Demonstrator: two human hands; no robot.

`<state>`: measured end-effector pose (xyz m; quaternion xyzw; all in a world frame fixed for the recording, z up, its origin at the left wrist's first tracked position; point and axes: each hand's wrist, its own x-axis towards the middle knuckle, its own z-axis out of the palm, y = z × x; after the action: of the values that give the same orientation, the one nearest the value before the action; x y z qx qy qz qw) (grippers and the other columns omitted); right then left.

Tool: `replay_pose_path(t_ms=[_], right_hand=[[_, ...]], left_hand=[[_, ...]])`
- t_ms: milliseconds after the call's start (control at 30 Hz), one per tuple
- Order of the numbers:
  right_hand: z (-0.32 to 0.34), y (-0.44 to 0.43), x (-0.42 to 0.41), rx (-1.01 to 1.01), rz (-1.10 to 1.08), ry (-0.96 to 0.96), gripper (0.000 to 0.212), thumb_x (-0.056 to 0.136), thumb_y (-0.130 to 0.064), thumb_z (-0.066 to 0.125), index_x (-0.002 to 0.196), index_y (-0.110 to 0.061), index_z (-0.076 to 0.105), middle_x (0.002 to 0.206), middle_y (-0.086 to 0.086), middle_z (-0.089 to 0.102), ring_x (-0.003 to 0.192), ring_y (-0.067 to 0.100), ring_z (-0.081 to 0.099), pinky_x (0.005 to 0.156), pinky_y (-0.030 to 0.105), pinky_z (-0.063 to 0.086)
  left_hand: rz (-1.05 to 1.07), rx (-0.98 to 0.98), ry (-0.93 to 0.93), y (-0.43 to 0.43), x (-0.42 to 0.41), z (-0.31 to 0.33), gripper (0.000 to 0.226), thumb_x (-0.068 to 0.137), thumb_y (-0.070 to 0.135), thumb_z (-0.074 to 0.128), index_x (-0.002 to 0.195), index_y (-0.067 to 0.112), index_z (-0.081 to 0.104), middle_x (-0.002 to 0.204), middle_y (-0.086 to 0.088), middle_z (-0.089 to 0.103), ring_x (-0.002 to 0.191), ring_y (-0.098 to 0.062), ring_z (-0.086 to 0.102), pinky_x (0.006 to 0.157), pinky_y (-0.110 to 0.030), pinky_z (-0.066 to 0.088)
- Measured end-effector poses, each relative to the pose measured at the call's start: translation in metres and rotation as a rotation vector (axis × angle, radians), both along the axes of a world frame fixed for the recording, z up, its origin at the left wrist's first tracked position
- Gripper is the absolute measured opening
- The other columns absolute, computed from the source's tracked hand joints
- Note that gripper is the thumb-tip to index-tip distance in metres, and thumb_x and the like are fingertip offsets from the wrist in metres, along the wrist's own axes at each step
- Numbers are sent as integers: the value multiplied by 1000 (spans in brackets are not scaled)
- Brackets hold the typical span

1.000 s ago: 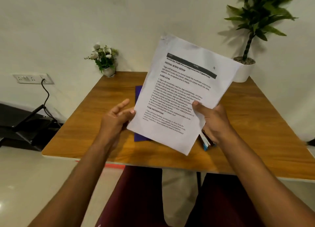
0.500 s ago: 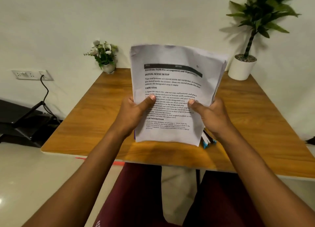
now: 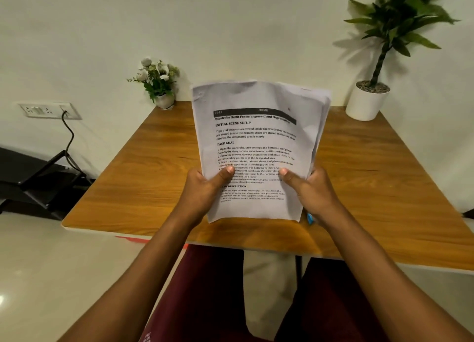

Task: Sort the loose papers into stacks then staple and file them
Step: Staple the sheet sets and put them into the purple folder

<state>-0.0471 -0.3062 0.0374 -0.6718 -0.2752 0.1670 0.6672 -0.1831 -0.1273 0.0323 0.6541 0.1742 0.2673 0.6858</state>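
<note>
Both thumbs press the front of the paper stack (image 3: 256, 141), other fingers behind it (out of sight); left hand (image 3: 202, 191) and right hand (image 3: 316, 193) grip its lower sides. It stands upright above the wooden table (image 3: 384, 177), squarer than half a second ago.

Layout: paper stack (image 3: 259, 149) held up over the table (image 3: 143, 182), dead ahead at 12.
My left hand (image 3: 202, 190) grips the stack's edge at 8 o'clock, my right hand (image 3: 311, 190) the edge at 4. Flower pot (image 3: 160, 85) sits on the table's far corner at 11, potted plant (image 3: 369, 100) on the far corner at 1. Wall socket (image 3: 48, 110) is off the table at 10, with a cable (image 3: 69, 136) hanging below it.
</note>
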Motion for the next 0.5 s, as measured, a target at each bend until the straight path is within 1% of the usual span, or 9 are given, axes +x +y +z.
replay_pose_path(t_ms=[100, 133, 200, 300, 367, 400, 467, 500], right_hand=[[1, 0, 0, 37, 9, 8, 25, 95, -5, 65, 99, -29, 68, 91, -24, 75, 93, 0, 72, 83, 21, 58], [1, 0, 0, 43, 11, 14, 25, 95, -5, 65, 100, -29, 68, 93, -22, 76, 94, 2, 72, 82, 21, 58], [-2, -1, 0, 16, 8, 32, 21, 95, -9, 66, 100, -29, 69, 96, -21, 76, 97, 4, 72, 83, 24, 58], [-12, -3, -2, -71, -20, 66, 13, 95, -17, 68, 100, -29, 71, 96, -23, 76, 95, 1, 72, 85, 28, 55], [-11, -2, -2, -79, -40, 100, 13, 95, -18, 69, 102, -28, 71, 100, -19, 76, 99, 5, 72, 90, 32, 56], [-8, -1, -2, -59, -38, 129, 14, 96, -16, 68, 104, -27, 72, 103, -15, 77, 102, 8, 72, 93, 35, 56], [-2, -4, -2, -1, 18, 241, 21, 96, -9, 66, 111, -22, 71, 112, -6, 76, 108, 16, 71, 97, 39, 55], [-1, -6, -4, 16, 67, 321, 24, 96, -6, 65, 115, -20, 70, 116, -2, 75, 111, 19, 71, 99, 42, 54]], left_hand=[[0, -4, -17, 3, -1, 1, 20, 95, 9, 68, 111, 20, 72, 109, 1, 78, 102, -20, 75, 81, -30, 60], [-1, 1, -17, 4, 0, 2, 19, 95, 9, 68, 111, 20, 72, 109, 0, 78, 102, -20, 75, 82, -31, 60], [-3, 5, 8, 4, -1, -1, 20, 96, 11, 67, 114, 19, 71, 112, -1, 78, 104, -22, 74, 87, -37, 61], [-13, -11, 54, 2, -4, -9, 24, 97, 13, 67, 121, 15, 69, 117, -4, 76, 108, -25, 73, 94, -45, 59], [-23, -19, 69, 3, -3, -6, 24, 97, 14, 68, 120, 14, 70, 116, -5, 76, 108, -25, 73, 93, -44, 59], [-31, -30, 76, 5, -2, 0, 22, 97, 13, 67, 118, 13, 70, 114, -4, 77, 106, -24, 74, 92, -41, 60], [-76, -106, 82, 12, 2, 15, 21, 99, 14, 63, 119, 10, 69, 114, -6, 77, 106, -22, 74, 91, -37, 60], [-117, -162, 88, 18, 4, 23, 26, 100, 17, 62, 123, 8, 67, 117, -8, 75, 109, -24, 73, 92, -39, 59]])
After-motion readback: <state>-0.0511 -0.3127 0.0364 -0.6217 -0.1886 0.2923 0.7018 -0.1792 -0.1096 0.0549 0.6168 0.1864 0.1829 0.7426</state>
